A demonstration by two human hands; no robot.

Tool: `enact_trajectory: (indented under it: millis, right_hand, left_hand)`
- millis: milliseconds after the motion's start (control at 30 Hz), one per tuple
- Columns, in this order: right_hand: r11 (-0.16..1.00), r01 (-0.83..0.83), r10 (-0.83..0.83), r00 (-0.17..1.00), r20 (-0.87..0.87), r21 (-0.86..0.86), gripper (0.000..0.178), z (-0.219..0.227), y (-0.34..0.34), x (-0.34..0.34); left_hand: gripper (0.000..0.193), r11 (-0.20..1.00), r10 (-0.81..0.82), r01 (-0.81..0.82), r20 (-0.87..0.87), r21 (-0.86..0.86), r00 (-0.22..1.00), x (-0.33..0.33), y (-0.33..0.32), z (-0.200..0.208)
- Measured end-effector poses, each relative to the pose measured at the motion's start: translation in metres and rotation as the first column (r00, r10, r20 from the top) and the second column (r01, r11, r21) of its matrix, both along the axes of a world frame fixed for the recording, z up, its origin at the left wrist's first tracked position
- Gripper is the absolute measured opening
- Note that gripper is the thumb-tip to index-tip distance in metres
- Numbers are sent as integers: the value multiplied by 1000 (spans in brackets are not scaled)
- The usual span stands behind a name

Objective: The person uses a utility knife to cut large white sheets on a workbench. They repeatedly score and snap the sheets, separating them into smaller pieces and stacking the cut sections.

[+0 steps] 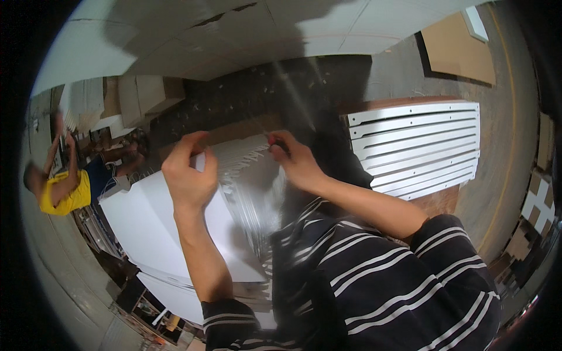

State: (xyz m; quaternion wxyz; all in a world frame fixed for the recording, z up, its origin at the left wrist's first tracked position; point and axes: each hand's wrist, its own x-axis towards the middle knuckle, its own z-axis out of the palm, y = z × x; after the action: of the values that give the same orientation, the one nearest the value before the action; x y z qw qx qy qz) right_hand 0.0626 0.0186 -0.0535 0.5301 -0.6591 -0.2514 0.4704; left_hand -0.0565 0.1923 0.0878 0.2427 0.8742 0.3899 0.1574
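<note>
A stack of large white panels (149, 219) lies in front of me, its right side covered by shiny, wrinkled clear plastic film (257, 199). Over the panels my left hand (190, 175) is closed, its fingers curled toward the thumb; whatever they may pinch is too fine to make out. My right hand (298, 164) is closed too, above the film-covered edge. Between its thumb and fingers shows a small red and dark object (272, 141), mostly hidden by the hand. The hands are apart from each other.
On the right, a stack of long white slotted metal panels (415, 149) sits on a brown base. Pale, large-faced boxes (193, 35) stand across the far side. A person in a yellow shirt (73, 187) works at the left. Flat brown cardboard (459, 47) lies far right.
</note>
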Motion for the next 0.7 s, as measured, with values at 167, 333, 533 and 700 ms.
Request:
enact_trajectory:
  millis: [167,333,533,700]
  right_hand:
    - [999,33,-32,999,23,-38,34,1,-31,24]
    - [998,-62,64,994,92,-28,36,22,-54,46]
    - [860,-500,356,729,584,100,44,86,-47,74]
    - [688,-721,229,323,918,82,48,125,-14,78]
  left_hand:
    - [20,971,-156,157,-22,179,988,-11,-25,-2]
    - [20,932,-308,291,52,215,950,-26,-47,-1]
    - [32,763,607,-632,186,133,772,-112,92,7]
    - [61,208,978,-942,-78,263,194,-239,160,-12]
